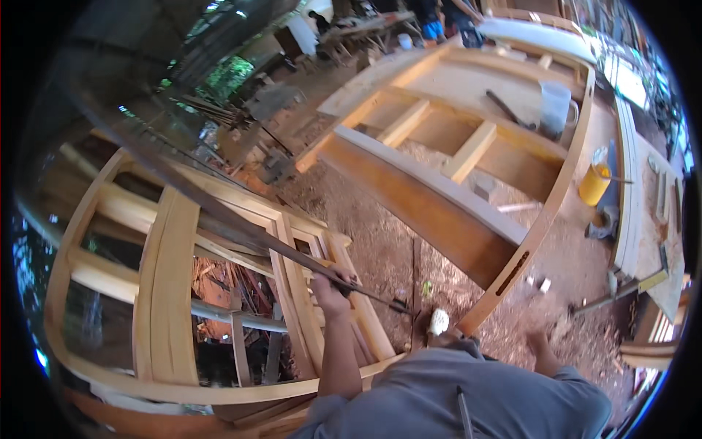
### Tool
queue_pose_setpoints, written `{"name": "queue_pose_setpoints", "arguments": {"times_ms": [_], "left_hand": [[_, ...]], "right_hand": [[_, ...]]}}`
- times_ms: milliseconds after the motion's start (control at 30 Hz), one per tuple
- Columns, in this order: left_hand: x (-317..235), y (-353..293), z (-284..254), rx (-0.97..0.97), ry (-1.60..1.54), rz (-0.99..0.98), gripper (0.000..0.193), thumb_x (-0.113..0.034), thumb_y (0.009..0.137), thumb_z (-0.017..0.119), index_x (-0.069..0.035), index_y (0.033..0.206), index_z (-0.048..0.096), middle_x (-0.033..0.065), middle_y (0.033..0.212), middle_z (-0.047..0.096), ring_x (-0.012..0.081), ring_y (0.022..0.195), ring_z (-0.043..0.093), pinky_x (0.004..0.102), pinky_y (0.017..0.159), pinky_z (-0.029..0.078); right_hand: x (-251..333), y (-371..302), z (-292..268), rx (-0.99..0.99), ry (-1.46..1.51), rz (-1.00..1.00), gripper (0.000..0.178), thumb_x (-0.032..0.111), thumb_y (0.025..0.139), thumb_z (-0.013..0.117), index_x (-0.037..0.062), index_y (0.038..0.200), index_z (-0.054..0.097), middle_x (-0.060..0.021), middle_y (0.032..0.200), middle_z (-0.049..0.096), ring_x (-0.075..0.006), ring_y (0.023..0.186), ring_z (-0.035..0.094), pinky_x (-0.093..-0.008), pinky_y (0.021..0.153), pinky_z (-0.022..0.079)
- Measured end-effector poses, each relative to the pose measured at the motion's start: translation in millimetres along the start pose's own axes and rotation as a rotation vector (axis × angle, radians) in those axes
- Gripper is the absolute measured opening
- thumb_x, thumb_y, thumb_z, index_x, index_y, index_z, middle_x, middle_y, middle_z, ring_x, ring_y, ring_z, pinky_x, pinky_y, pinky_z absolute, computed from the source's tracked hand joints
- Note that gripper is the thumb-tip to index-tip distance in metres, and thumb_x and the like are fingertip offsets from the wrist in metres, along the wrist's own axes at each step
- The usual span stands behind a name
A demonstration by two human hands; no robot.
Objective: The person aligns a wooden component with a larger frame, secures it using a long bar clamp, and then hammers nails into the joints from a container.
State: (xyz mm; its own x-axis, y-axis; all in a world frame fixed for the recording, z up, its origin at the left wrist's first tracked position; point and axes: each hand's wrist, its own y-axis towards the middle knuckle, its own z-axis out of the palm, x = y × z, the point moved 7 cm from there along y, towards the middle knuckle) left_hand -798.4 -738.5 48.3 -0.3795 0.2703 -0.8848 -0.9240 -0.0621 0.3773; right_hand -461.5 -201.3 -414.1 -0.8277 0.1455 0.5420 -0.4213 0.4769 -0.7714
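My left hand (pixel 333 287) is closed around a long dark metal bar (pixel 256 235). The bar slants from the upper left down to a thin end beside my foot, and it passes over several pale wooden frames (pixel 172 293) stacked at my left. My right hand (pixel 538 339) hangs low by my right side, apart from the work; its fingers are too small and blurred to make out. In front of me lies a large wooden frame (pixel 545 219) with crosspieces and a dark slot near its close end. A grey-edged board (pixel 431 183) rests across it.
A clear plastic jug (pixel 554 106) and a dark tool (pixel 504 107) sit on the far frame. At right are a yellow container (pixel 594 183) and a bench (pixel 651 241) with tools. People (pixel 439 18) stand far back. Shavings cover the floor (pixel 461 296) around my white shoe (pixel 438 322).
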Motion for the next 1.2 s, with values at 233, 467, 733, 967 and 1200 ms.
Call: {"name": "queue_pose_setpoints", "arguments": {"times_ms": [233, 467, 733, 967, 1200], "left_hand": [[23, 91, -13, 0.142, -0.116, -0.095, 0.07, -0.064, 0.102, 0.025, -0.005, 0.078, 0.053, 0.0092, 0.072, 0.053, 0.0237, 0.07, 0.054, 0.0332, 0.067, 0.046], [74, 158, -21, 0.251, -0.212, -0.252, 0.066, -0.062, 0.101, 0.025, -0.011, 0.068, 0.05, 0.0068, 0.066, 0.05, 0.0244, 0.069, 0.053, 0.0363, 0.07, 0.046], [171, 276, -20, 0.329, -0.432, -0.627, 0.065, -0.063, 0.101, 0.026, -0.013, 0.066, 0.048, 0.0053, 0.062, 0.048, 0.0235, 0.068, 0.052, 0.037, 0.074, 0.046], [235, 362, -3, 0.384, -0.569, -0.786, 0.052, -0.056, 0.103, 0.029, -0.016, 0.085, 0.057, -0.0015, 0.057, 0.042, 0.0193, 0.062, 0.051, 0.0401, 0.074, 0.049], [260, 371, 31, 0.34, -0.636, -1.042, 0.048, -0.055, 0.104, 0.032, -0.02, 0.08, 0.056, -0.0034, 0.058, 0.043, 0.0182, 0.061, 0.051, 0.0423, 0.075, 0.05]], "right_hand": [[48, -47, 86, -0.061, 0.33, 0.071, 0.019, 0.025, 0.093, 0.061, 0.0094, 0.105, 0.063, -0.0031, 0.078, 0.059, -0.0162, 0.055, 0.053, -0.0343, 0.045, 0.041], [-42, -60, 174, -0.367, -0.323, 0.157, 0.04, 0.032, 0.092, 0.062, 0.0039, 0.121, 0.066, -0.0207, 0.11, 0.072, -0.0332, 0.096, 0.072, -0.0423, 0.084, 0.058], [65, -178, 297, -0.383, 0.274, 0.385, 0.104, 0.032, 0.063, 0.091, 0.0094, 0.152, 0.041, -0.0226, 0.152, 0.044, -0.0312, 0.141, 0.042, -0.0388, 0.118, 0.034], [199, -307, 297, -0.629, -0.45, 0.262, 0.129, 0.031, 0.056, 0.092, 0.0155, 0.161, 0.019, -0.0141, 0.161, 0.029, -0.0396, 0.149, 0.025, -0.0534, 0.12, 0.028], [243, -390, 287, -0.693, 0.164, -0.085, 0.106, 0.017, 0.051, 0.091, 0.0081, 0.146, 0.044, -0.0156, 0.135, 0.057, -0.036, 0.123, 0.056, -0.0463, 0.105, 0.047]]}}
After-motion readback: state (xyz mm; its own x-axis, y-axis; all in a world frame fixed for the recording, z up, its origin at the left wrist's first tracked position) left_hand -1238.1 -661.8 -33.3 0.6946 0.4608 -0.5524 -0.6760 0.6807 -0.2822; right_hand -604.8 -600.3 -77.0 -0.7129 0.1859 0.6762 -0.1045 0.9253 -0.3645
